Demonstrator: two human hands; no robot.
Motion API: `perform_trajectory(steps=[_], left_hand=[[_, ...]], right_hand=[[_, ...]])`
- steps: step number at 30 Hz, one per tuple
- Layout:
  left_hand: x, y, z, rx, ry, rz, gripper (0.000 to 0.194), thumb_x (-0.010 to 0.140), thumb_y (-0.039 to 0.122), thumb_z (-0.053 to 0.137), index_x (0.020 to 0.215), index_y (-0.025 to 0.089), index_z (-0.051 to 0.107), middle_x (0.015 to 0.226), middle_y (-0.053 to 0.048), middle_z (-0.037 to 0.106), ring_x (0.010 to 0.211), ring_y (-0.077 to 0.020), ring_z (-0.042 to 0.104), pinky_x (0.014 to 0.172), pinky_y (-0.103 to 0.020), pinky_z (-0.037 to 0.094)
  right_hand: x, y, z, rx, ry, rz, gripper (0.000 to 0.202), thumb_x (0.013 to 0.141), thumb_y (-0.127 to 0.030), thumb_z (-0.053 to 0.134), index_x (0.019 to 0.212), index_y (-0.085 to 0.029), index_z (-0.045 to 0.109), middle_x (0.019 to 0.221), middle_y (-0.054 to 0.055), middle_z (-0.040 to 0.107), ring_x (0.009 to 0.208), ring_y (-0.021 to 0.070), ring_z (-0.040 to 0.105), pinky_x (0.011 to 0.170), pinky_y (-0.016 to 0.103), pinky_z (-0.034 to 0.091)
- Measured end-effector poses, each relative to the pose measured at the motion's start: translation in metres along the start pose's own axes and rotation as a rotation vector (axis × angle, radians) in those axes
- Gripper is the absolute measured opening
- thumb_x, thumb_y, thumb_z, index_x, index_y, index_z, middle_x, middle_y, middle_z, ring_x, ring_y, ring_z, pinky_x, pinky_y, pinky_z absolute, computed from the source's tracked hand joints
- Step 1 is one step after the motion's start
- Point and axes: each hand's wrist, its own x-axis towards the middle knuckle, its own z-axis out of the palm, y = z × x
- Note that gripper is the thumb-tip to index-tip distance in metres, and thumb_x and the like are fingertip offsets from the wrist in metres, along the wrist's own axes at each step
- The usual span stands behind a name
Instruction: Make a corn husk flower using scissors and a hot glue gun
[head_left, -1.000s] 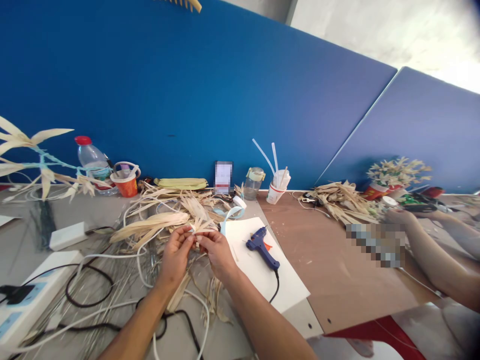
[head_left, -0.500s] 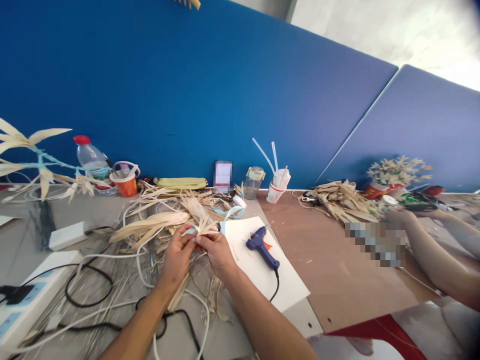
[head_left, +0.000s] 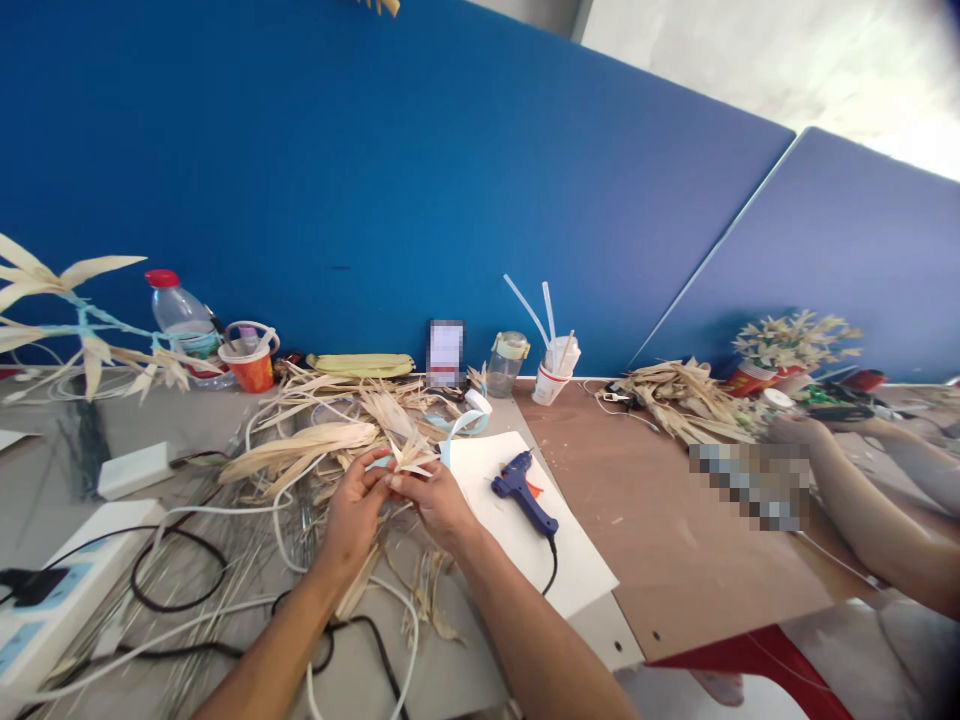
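My left hand [head_left: 361, 502] and my right hand [head_left: 433, 503] meet over the table, both closed with fingertips pinched together. Between them is a small pale corn husk flower [head_left: 409, 459] with pointed petals; its base is hidden by my fingers. Just behind it lies a heap of dried corn husks [head_left: 307, 447]. A strip of light-blue tape [head_left: 452, 432] curls up beside my right hand. Right of that hand, a blue hot glue gun [head_left: 523, 492] rests on a white sheet [head_left: 577, 570].
A power strip [head_left: 37, 590], tangled cables and thin wires cover the left side. Along the blue partition [head_left: 450, 180] stand a red-capped bottle [head_left: 174, 305], a red bucket [head_left: 251, 368], a phone [head_left: 447, 350], a jar [head_left: 507, 365] and a cup with straws [head_left: 551, 385]. A co-worker's arms [head_left: 862, 510] are at right.
My fingers have shifted slightly around the husk flower, and its petals sit at a slightly different angle. The hands stay in the same place; the glue gun and the other things have not moved.
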Motion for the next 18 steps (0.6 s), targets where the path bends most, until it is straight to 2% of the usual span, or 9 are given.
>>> perform_trajectory(steps=[4,9,18], left_hand=[[-0.0004,0.0063,0.0018,-0.082,0.040,0.015,0.043,0.067,0.028,0.075,0.105,0.019,0.057,0.074,0.001,0.069,0.062,-0.0136,0.063,0.064,-0.027,0.048],[0.0001,0.0044,0.0008,-0.064,0.040,0.029,0.042,0.068,0.027,0.076,0.104,0.019,0.057,0.070,0.003,0.068,0.059,-0.0118,0.060,0.063,-0.025,0.047],[0.0012,0.0004,-0.0008,0.059,0.010,0.046,0.040,0.067,0.032,0.076,0.101,0.019,0.059,0.075,-0.002,0.070,0.069,-0.0187,0.066,0.067,-0.031,0.051]], right_hand=[[-0.0006,-0.0019,0.0014,0.097,-0.064,0.007,0.029,0.052,-0.026,0.081,0.074,-0.019,0.063,0.068,-0.004,0.059,0.061,0.0107,0.052,0.061,0.023,0.041],[-0.0009,0.0012,0.0026,0.091,0.046,-0.034,0.022,0.059,-0.027,0.076,0.074,-0.018,0.062,0.064,-0.004,0.060,0.053,0.0087,0.047,0.056,0.023,0.038],[-0.0011,0.0076,0.0090,0.030,0.154,-0.079,0.018,0.057,-0.022,0.073,0.070,-0.018,0.062,0.062,-0.004,0.059,0.057,0.0106,0.050,0.060,0.025,0.041]])
